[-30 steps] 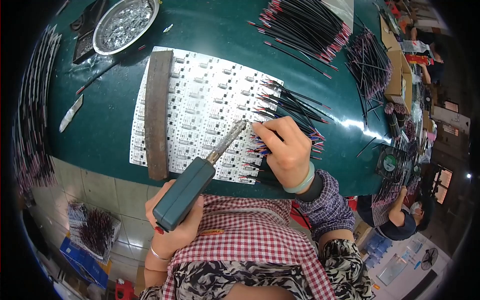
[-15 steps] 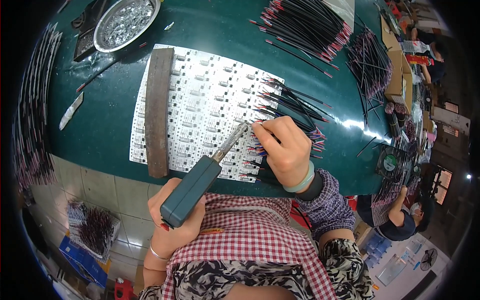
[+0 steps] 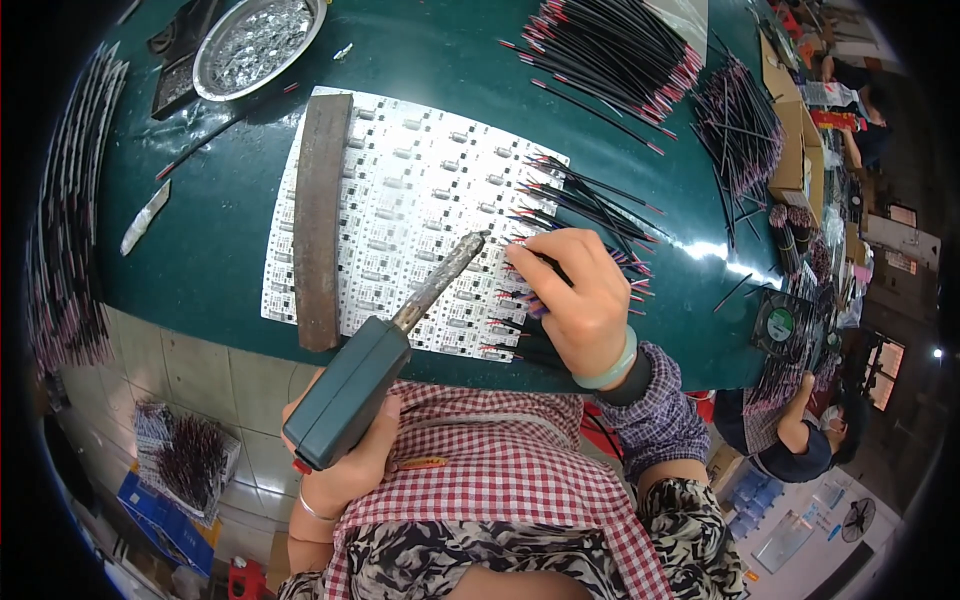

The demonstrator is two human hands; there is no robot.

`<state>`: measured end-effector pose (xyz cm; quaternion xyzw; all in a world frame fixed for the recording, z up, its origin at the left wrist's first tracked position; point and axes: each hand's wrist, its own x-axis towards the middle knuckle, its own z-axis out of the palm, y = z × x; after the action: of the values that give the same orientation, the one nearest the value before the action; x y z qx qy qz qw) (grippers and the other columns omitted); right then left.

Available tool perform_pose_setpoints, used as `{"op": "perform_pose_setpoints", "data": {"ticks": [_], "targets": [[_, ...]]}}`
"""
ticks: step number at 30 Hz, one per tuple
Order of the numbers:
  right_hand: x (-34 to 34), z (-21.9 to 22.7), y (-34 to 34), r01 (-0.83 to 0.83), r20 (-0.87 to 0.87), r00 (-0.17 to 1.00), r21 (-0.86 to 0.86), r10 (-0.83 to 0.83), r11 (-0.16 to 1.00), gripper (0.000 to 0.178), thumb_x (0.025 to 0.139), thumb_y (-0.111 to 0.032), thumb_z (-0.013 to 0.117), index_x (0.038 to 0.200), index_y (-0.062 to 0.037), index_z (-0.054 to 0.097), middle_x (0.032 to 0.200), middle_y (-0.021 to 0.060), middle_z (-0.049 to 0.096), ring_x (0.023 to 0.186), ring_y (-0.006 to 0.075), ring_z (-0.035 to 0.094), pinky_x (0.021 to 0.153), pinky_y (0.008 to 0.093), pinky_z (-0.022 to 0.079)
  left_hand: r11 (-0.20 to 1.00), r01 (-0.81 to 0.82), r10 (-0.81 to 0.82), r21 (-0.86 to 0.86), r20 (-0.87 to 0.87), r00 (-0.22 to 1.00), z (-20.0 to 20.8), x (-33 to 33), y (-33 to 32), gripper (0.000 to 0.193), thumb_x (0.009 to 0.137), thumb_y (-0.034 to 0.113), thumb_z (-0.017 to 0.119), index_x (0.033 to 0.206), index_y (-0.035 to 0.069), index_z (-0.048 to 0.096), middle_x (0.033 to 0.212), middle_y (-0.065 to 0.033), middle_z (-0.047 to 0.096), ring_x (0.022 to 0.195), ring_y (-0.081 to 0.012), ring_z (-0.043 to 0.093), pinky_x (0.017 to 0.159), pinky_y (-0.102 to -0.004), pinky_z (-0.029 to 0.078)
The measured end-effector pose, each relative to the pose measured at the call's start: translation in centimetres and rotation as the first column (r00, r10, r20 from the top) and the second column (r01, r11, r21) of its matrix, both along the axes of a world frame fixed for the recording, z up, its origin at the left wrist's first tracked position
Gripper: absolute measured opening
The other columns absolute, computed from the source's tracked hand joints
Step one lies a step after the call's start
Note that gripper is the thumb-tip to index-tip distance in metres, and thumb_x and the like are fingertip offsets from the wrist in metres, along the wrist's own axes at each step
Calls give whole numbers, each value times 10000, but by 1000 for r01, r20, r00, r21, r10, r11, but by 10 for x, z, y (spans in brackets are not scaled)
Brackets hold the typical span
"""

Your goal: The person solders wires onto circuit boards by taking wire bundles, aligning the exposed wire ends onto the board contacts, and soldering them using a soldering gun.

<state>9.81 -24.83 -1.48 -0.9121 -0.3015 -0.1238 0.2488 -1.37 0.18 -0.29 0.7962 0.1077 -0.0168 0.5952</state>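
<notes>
Your left hand point(image 3: 345, 470) grasps the soldering iron point(image 3: 375, 360); its tip meets the white circuit panel point(image 3: 400, 210) on the green table point(image 3: 420, 60). Your right hand point(image 3: 575, 300) pinches a wire point(image 3: 520, 262) there. Soldering step; next, steady both.

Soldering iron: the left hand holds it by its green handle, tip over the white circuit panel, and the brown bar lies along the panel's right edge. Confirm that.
Not quite: in the head view the brown bar lies along the white circuit panel's left edge. The left hand does hold the soldering iron so.
</notes>
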Motion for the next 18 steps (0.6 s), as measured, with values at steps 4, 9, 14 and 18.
{"op": "perform_pose_setpoints", "data": {"ticks": [4,9,14,18], "targets": [[-15,12,-3,28,30,999,6,-28,1000,555,655,-13,673,1210,-9,692,902,69,577,784,229,559,655,313,461,987,36,-45,156,59,997,-6,-7,4,200,766,34,768,950,-27,720,832,-114,686,672,-225,667,621,-308,522],[-19,1,7,128,-103,986,-57,-133,990,678,640,83,644,1312,-7,650,922,93,507,799,245,518,663,330,458,998,-2,1,60,24,1000,-5,-5,3,190,769,38,770,940,-28,722,831,-113,685,652,-210,661,596,-303,514],[-22,-3,4,41,-85,995,-42,-44,998,661,563,103,619,1213,-1,684,903,108,563,793,281,569,660,370,476,1000,13,-13,23,37,999,-4,-3,2,190,772,16,758,947,-45,715,848,-129,686,662,-214,664,613,-301,523],[-21,-8,6,34,-32,999,16,-33,999,537,554,86,607,1078,7,698,866,103,609,760,295,601,641,388,488,996,87,-88,10,8,996,-1,-2,4,187,772,-6,745,949,-53,707,878,-142,690,691,-220,671,636,-300,528]]}}
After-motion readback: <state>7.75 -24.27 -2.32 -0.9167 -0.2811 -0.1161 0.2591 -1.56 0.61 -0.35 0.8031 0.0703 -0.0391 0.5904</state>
